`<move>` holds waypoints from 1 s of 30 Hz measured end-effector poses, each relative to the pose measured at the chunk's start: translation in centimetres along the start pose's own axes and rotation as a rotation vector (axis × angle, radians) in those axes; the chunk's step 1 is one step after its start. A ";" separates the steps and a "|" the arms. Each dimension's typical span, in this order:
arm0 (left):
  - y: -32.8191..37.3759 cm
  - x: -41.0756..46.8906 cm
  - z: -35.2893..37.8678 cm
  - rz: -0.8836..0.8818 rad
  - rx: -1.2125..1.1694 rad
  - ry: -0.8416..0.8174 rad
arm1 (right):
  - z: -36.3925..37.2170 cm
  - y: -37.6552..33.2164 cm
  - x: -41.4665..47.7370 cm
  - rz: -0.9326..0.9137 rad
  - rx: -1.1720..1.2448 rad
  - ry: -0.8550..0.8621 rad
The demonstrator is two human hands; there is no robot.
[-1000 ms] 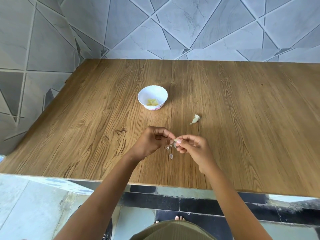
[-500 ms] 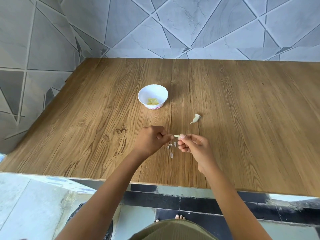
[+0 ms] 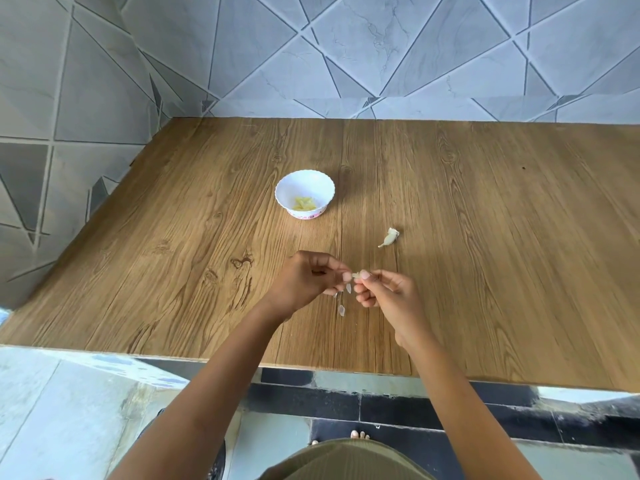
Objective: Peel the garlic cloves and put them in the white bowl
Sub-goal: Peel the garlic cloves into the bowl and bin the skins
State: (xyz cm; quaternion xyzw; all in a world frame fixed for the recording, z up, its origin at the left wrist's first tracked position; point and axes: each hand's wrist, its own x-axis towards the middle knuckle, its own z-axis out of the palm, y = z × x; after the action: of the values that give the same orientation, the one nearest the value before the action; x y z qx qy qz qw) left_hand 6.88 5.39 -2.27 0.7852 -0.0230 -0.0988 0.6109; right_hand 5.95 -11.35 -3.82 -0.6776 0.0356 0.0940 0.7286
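well, the white bowl (image 3: 323, 183) stands upright on the wooden table (image 3: 485, 254), at about 11 o'clock from the hands and well apart from them. a small heap of pale yellow peeled cloves (image 3: 304, 203) lies at its bottom (its foot carries a pink pattern). nearer, both hands meet over the front part of the table. the left hand (image 3: 301, 282) has its fingers curled, with thumb and forefinger tips pinching one end of a small garlic clove (image 3: 356, 274). the right hand (image 3: 386, 297) pinches the other end the same way, its other fingers folded in. the clove is held between the two sets of fingertips. another clove (image 3: 389, 237), in its skin, lies on the wood at 1 o'clock from the hands, apart from the bowl. thin scraps of skin (image 3: 341, 310) lie at 6 o'clock, just below the fingertips. a grey tiled wall (image 3: 346, 46) stands at 12 o'clock behind the table.
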 end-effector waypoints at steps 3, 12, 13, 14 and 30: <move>0.0 0.0 0.0 -0.029 -0.011 0.006 | -0.1 0.1 0.0 -0.012 -0.031 -0.029; 0.1 -0.1 -0.4 -0.024 0.034 0.042 | -0.4 1.0 0.7 -0.262 -0.365 -0.078; 0.0 -0.1 -0.4 -0.020 0.047 0.042 | -0.3 0.9 0.7 -0.270 -0.366 -0.083; 0.0 -0.2 -0.5 -0.018 0.054 0.043 | -0.2 0.9 0.8 -0.281 -0.368 -0.086; -2.9 3.2 -4.0 -0.144 0.614 0.532 | -1.2 5.0 0.1 -0.629 -1.097 0.197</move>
State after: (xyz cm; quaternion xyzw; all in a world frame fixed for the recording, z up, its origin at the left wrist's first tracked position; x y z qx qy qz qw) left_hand 10.55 9.42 -4.50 0.9287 0.1621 0.0766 0.3245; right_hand 5.19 -12.17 -8.85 -0.9356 -0.1515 -0.1823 0.2619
